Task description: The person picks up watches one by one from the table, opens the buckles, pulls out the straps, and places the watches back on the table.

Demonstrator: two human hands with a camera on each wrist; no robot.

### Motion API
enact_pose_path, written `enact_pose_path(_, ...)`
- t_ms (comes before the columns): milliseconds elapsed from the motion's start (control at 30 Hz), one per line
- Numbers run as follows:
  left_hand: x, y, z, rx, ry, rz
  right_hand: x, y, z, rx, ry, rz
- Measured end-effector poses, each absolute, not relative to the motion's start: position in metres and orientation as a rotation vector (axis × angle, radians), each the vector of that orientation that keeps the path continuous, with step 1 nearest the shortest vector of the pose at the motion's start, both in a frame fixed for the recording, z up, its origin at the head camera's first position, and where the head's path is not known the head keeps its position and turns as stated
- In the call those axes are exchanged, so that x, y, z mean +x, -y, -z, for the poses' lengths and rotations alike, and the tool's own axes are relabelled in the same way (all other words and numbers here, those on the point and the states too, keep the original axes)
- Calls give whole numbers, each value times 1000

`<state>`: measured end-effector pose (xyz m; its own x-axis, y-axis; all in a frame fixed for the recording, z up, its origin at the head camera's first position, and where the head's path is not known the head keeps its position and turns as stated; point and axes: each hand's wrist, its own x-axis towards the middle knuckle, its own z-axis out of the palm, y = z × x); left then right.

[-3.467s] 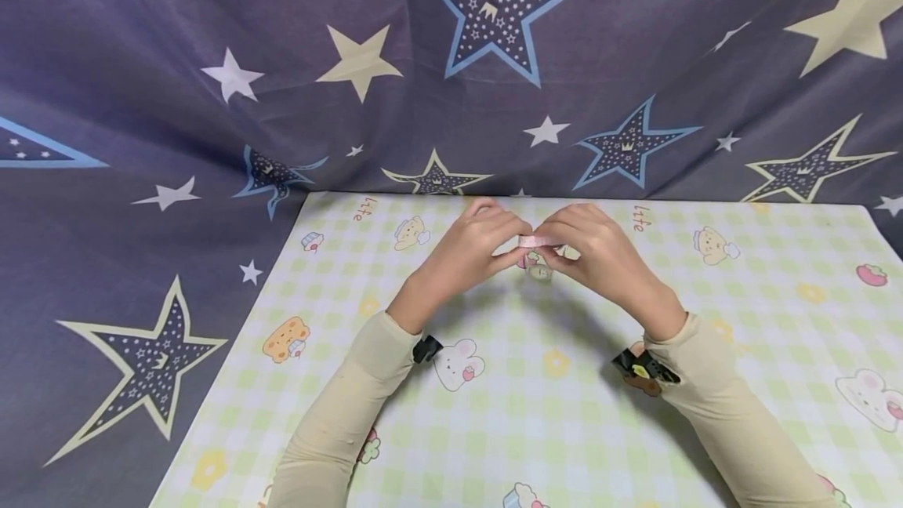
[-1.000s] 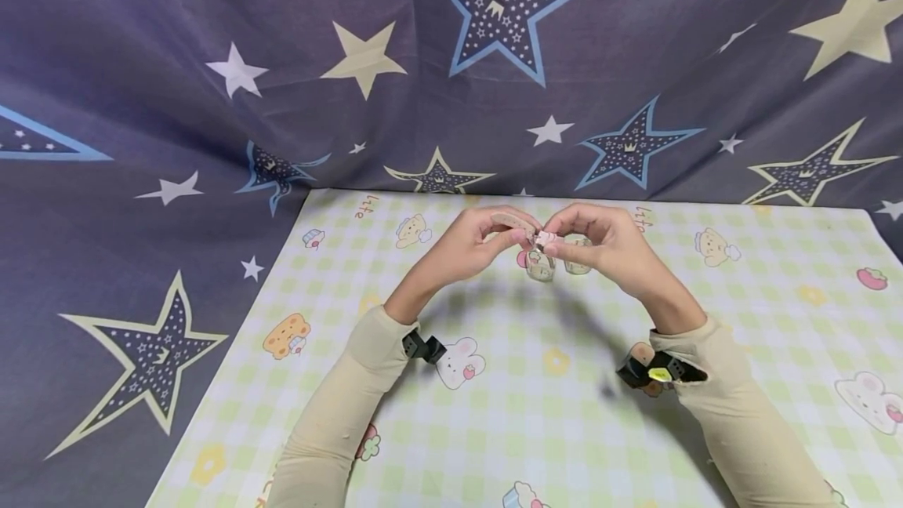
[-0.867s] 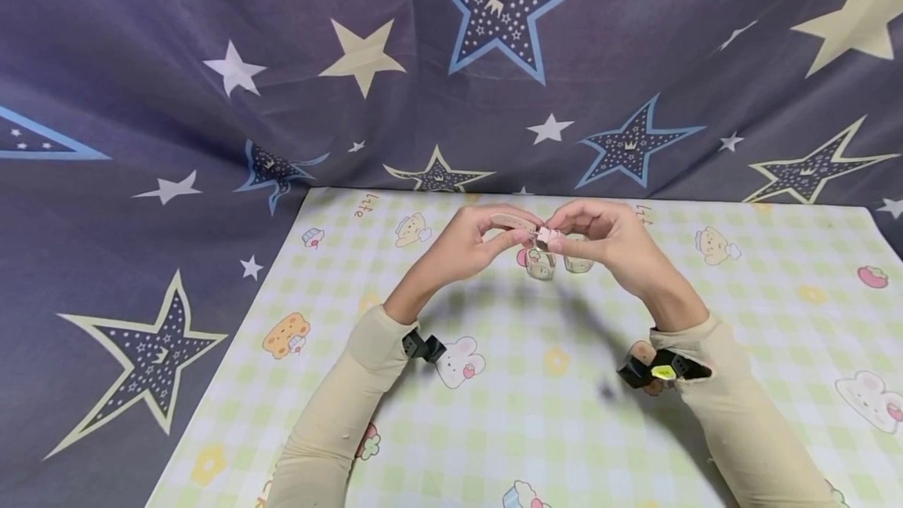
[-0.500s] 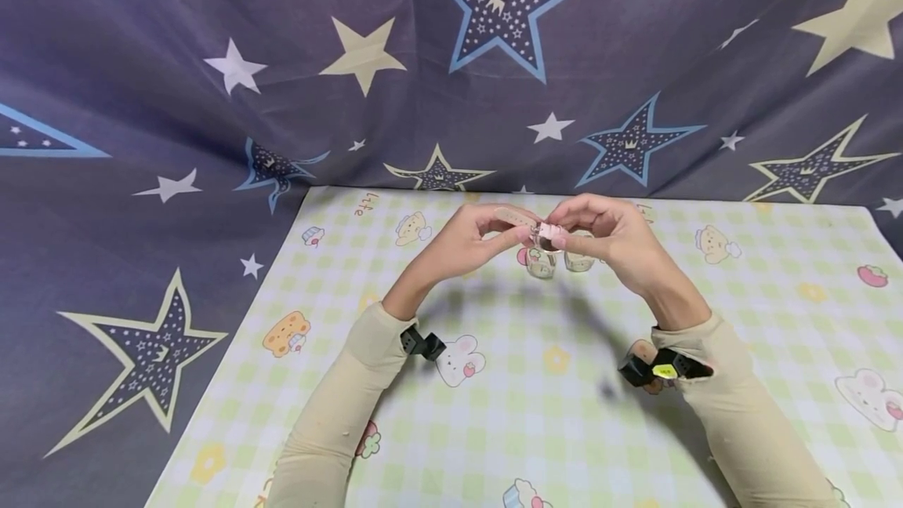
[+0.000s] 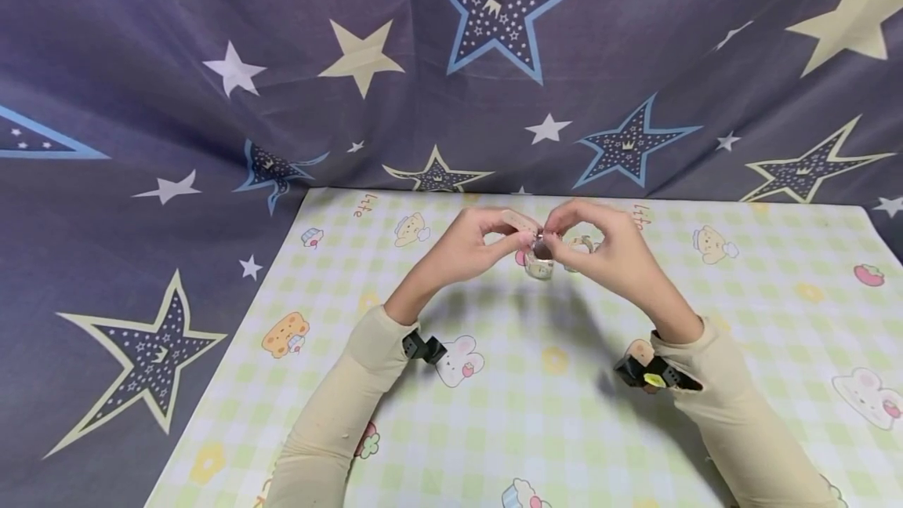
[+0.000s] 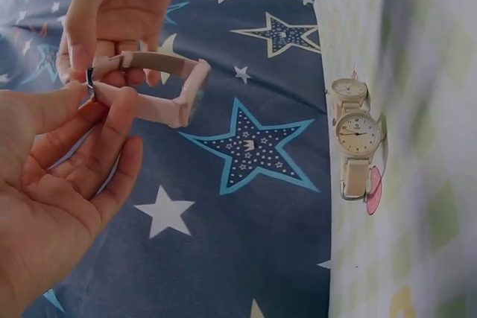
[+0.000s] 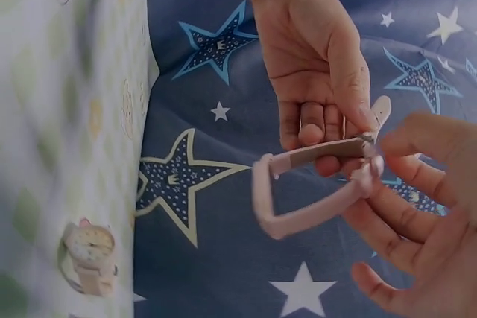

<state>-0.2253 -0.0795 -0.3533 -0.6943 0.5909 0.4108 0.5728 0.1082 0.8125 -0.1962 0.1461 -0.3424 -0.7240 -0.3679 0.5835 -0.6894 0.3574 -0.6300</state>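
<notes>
A pink wristwatch (image 6: 160,108) hangs between my two hands, its strap bent round into a loop. At a small metal buckle (image 6: 91,83), the thumb and fingers of my left hand (image 5: 466,245) pinch the strap. My right hand (image 5: 617,253) pinches it at the buckle too, from the other side. In the right wrist view, the strap's free end (image 7: 381,109) sticks out past the buckle beside the left thumb. The watch's dial faces away and is hidden.
Two more wristwatches with pale straps rest on the table below my hands: one round-dialled watch (image 6: 358,133) and another watch (image 6: 349,88) beyond it. A checked cloth (image 5: 494,429) with cartoon prints covers the table. A dark star-patterned curtain (image 5: 451,116) stands behind.
My hands first held the pink watch strap side by side at its middle. The watch has since been turned, and the right fingers have shifted inward to the buckle.
</notes>
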Motion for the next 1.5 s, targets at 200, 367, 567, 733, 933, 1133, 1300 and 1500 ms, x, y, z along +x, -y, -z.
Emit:
enact_pose_path(200, -222, 79, 351, 1277, -2428, -1591, -191, -143, 342, 979, 2230, -959)
enact_pose_path(367, -218, 77, 350, 1306, -2536, -1468, -190, -141, 343, 981, 2190, -800)
enact_pose_path(567, -216, 75, 349, 1337, -2578, -1438, -187, -138, 344, 938, 2194, -712)
enact_pose_path(733, -215, 75, 347, 1323, -2567, -1460, -187, -136, 346, 921, 2184, -739)
enact_pose_path(933, -216, 78, 346, 1321, -2520, -1543, -191, -140, 344, 937, 2177, -893)
enact_pose_path(1133, -219, 80, 348, 1322, -2465, -1614, -191, -144, 342, 912, 2243, -1092)
enact_pose_path(1300, -219, 81, 348, 1264, -2481, -1607, -191, -144, 342, 902, 2240, -1143)
enact_pose_path(1500, -218, 80, 346, 1206, -2591, -1588, -192, -143, 342, 926, 2140, -1163)
